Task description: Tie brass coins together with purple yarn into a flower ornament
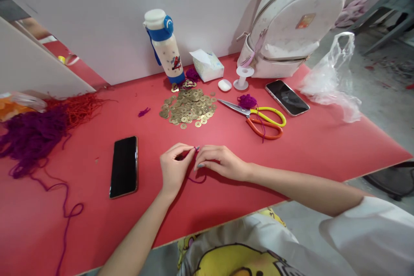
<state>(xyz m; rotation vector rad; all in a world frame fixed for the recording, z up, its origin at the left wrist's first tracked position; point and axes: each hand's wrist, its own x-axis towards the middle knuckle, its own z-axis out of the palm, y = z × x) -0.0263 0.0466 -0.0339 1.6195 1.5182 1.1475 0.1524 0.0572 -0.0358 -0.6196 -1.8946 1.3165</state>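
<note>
At the near middle of the table my two hands meet, fingertips almost touching. My left hand (pixel 174 168) is closed in a pinch on a thin purple cord (pixel 197 180), a bit of which shows at the fingertips. My right hand (pixel 223 163) curls its fingers and thumb together over the same cord. A loose end of it loops on the red surface below them. What lies between the fingertips is mostly hidden. Beyond the hands is a pile of brass-coloured coins with holes (pixel 190 107). Scissors (pixel 255 116) with yellow and orange handles lie to the right.
A black phone (pixel 124 167) lies left, with purple yarn (pixel 32 133) and red strands (pixel 80 108) beyond. At the back stand a bottle (pixel 164 47), tissue pack (pixel 208 67), white spool (pixel 243 78) and backpack (pixel 294 21). Another phone (pixel 287 97) and a plastic bag (pixel 333 79) lie right.
</note>
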